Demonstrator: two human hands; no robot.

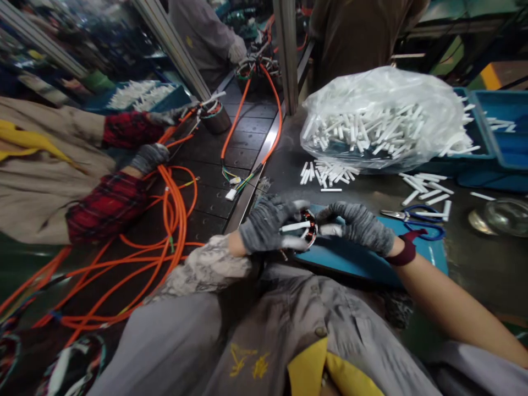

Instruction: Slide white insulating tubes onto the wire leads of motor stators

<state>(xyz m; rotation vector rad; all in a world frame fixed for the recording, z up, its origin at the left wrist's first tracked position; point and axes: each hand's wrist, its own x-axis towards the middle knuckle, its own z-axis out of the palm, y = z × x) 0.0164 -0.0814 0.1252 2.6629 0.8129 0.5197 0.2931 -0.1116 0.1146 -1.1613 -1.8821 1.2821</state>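
Observation:
My left hand [270, 223], in a grey knit glove with pale fingertips, is wrapped round a motor stator [312, 226]. The stator is a small ring with copper windings, its opening tilted to the right. A white sleeve tube [296, 226] lies across it by my left fingers. Close against the ring's right side is my right hand [357, 224], also gloved, fingers curled and pinched together; what lies between the tips is too small to make out. Beneath both hands is a blue mat [350, 256]. Blue-handled scissors [427, 221] rest on its far right.
A clear bag of white tubes [383, 118] stands beyond my hands, with loose tubes [330, 173] before it. Blue bins [505, 146] and a glass dish [507, 215] are right. Orange cables [175, 214] lie left, where a co-worker's gloved hands [150, 158] handle another stator [216, 118].

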